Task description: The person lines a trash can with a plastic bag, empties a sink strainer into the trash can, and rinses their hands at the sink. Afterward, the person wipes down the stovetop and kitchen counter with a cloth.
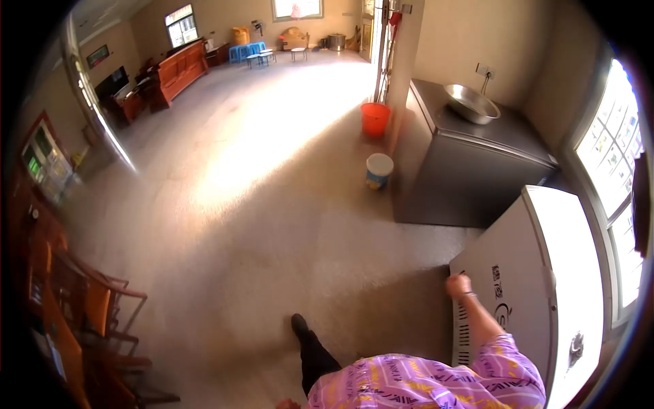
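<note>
My right hand (459, 285) is curled into a loose fist in front of the white chest freezer (507, 273), with a thin band at the wrist. Nothing shows in its fingers, and I cannot tell whether it touches the freezer's side. Only a small part of my left hand (287, 404) appears at the bottom edge; its fingers are hidden. A purple patterned sleeve covers my right upper arm, and one dark shoe is stretched forward on the floor.
A dark grey chest freezer (470, 170) bears a metal basin (472, 104). Beside it stand a red bucket (375, 120) and a lidded white-and-blue tub (379, 170). Wooden chairs (95, 300) line the left. Further off are a wooden bench (182, 71) and blue stools (246, 51).
</note>
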Motion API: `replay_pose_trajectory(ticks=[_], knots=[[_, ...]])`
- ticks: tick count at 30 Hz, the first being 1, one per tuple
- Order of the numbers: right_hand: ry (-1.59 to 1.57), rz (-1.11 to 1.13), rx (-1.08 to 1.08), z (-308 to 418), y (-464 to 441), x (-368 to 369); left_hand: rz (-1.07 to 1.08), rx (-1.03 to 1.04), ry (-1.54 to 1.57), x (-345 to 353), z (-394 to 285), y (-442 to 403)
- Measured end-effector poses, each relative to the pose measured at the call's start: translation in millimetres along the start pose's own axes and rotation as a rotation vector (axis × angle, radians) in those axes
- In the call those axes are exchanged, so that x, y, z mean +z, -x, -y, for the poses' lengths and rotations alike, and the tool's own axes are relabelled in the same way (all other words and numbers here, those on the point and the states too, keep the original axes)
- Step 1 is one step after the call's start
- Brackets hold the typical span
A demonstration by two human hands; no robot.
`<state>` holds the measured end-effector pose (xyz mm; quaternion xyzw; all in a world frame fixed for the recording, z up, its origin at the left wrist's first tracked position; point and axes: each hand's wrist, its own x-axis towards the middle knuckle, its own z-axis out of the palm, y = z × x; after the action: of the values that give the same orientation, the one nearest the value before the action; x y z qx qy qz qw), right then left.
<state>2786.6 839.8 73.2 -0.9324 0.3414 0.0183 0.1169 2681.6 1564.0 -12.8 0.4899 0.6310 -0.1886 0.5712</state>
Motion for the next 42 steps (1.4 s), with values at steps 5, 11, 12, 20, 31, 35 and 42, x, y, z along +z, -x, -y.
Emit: replay_pose_trajectory(ticks=[5,11,12,20,31,35,42], knots=[[-0.276,0.555,-0.009,213.9,27.5,64.2,-0.129,-0.027,0.000,25.5,-147.3,-31.6],[-0.096,0.785,-0.206,265.4,29.8,107.6,-0.103,0.156,-0.095,114.0,-407.4,-92.4],[0.047,0.799,-0.203,267.4,19.2,111.0,0.061,0.346,-0.104,145.7,-451.3,-95.7],[0.373,0.902,-0.384,304.7,-159.0,149.9,0.326,0.762,-0.180,433.6,-691.5,-33.5],[-0.584,0.429,-0.147,744.8,-604.4,105.2,0.002,0.173,-0.077,477.2,-756.0,-103.9],[-0.865,0.493,-0.105,855.6,-685.7,59.4,-0.217,0.078,-0.054,529.0,-823.7,-123.5],[0.208,0.845,-0.261,754.5,-787.3,146.3,0.012,0.336,-0.075,781.0,-1091.7,-117.7]])
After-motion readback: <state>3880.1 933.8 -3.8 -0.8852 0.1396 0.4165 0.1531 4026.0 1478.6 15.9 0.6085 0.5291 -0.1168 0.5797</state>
